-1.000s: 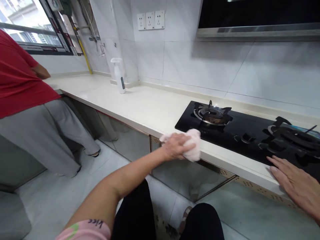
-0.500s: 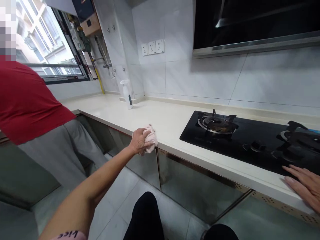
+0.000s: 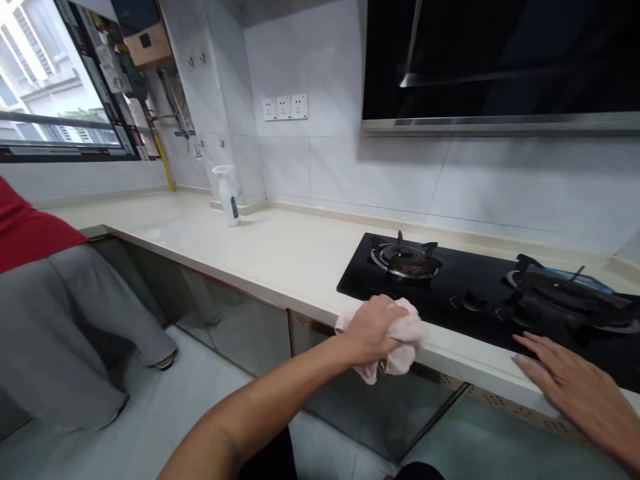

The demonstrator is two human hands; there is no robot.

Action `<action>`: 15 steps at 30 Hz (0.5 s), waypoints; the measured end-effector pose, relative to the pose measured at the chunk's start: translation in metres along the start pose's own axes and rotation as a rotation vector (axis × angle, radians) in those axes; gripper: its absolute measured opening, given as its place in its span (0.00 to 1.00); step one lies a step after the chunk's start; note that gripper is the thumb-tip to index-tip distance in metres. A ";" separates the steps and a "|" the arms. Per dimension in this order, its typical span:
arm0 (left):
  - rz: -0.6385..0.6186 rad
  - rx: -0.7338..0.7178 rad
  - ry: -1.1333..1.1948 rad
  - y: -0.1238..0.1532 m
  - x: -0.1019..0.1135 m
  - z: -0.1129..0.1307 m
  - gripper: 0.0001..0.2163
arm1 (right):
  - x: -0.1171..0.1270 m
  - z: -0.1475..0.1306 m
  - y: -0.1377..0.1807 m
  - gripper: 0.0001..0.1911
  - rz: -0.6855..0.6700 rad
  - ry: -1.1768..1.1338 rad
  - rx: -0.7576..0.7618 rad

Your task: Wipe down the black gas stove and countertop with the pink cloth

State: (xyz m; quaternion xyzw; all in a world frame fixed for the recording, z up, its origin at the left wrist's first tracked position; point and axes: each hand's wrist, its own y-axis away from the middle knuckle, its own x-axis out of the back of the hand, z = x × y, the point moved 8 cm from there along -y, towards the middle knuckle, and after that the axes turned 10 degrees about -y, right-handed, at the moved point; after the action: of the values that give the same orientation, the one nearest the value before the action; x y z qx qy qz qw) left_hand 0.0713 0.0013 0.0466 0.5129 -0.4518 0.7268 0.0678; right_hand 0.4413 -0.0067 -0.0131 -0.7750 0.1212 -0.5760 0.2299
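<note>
gripping a bunched pink cloth [image 3: 407, 333], the left hand [image 3: 373, 327] was at the front edge of the counter [image 3: 300, 253], its fingers closed over the fabric. the cloth lay partly over that edge, a loose fold hanging down before the cabinets [image 3: 235, 313]. it was in front of the left part of the hob [image 3: 463, 267]; whether it touched the hob's rim could not be told. the right hand [image 3: 570, 377] was spread wide and held nothing, its fingertips at the hob's front rim. how much weight it bore could not be told.

the hanging fold seemed the likeliest trouble: it could have caught on a cabinet top, or dragged the cloth off the edge if the grip slackened. a push up onto the hob could have snagged the fabric on the prongs of the left burner [image 3: 406, 260]. the right hand was near a knob [image 3: 473, 301], and a slip forward could have turned it. the bottle [image 3: 229, 197] stood upright, well apart from both hands, so only a long sweep along the counter could have toppled it.

as for writing, the bottle bore a dark label too small to read. no brand could be made out on the hob, the hood [image 3: 500, 73] or the sockets [image 3: 283, 107].
</note>
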 end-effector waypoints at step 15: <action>-0.520 0.642 -0.202 -0.087 -0.029 -0.168 0.35 | 0.003 -0.024 -0.001 0.38 -0.004 0.024 -0.002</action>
State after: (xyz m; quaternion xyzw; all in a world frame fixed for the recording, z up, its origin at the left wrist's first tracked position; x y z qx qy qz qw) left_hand 0.0185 0.1849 0.0628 0.6736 -0.0625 0.7353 0.0410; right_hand 0.4195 -0.0121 -0.0049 -0.7685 0.1233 -0.5856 0.2264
